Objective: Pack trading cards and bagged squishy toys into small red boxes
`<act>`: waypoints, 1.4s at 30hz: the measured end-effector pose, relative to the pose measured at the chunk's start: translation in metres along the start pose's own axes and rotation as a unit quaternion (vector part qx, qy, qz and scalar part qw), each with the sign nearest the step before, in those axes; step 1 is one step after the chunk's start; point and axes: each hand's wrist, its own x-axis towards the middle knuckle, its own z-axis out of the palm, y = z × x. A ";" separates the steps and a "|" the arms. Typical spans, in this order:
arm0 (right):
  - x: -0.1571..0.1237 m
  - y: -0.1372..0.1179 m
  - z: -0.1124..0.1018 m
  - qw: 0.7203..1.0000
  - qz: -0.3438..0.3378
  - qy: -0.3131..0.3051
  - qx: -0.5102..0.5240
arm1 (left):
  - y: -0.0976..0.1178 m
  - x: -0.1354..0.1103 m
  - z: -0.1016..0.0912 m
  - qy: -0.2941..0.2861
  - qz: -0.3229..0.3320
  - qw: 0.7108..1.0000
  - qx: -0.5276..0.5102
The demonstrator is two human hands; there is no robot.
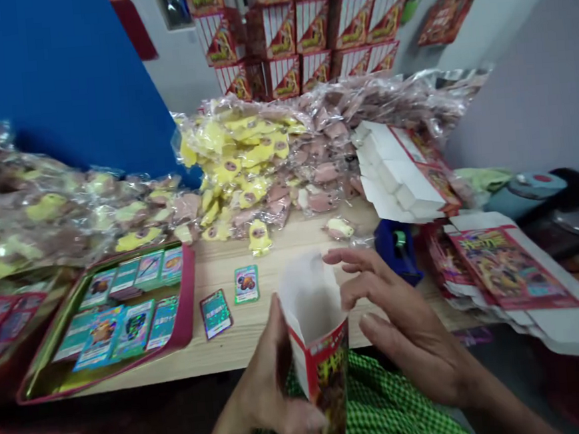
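My left hand (277, 385) is wrapped round a red printed carton (326, 374) held upright over my lap, its white top end open toward me. Beside the carton's upper right side, my right hand (397, 315) has its fingers spread, with the fingertips close to the open flap; I cannot tell whether they touch it. On the wooden table (190, 362) just beyond lie two cards, a dark one (216, 314) and a teal-edged one (246, 284). A wrapped yellow toy (260, 237) lies behind them.
Left is a red-rimmed tin (191, 298) of cards. Wrapped yellow and pink toys (245, 160) are heaped along the back. Right are a blue tape dispenser (397, 252), an opened carton (396, 175) and flattened cartons (514, 266). Boxes (312, 24) are stacked behind.
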 end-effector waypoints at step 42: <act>-0.037 -0.026 -0.004 0.991 0.081 -0.108 -0.003 | 0.034 -0.046 0.007 0.078 -0.033 0.990 0.110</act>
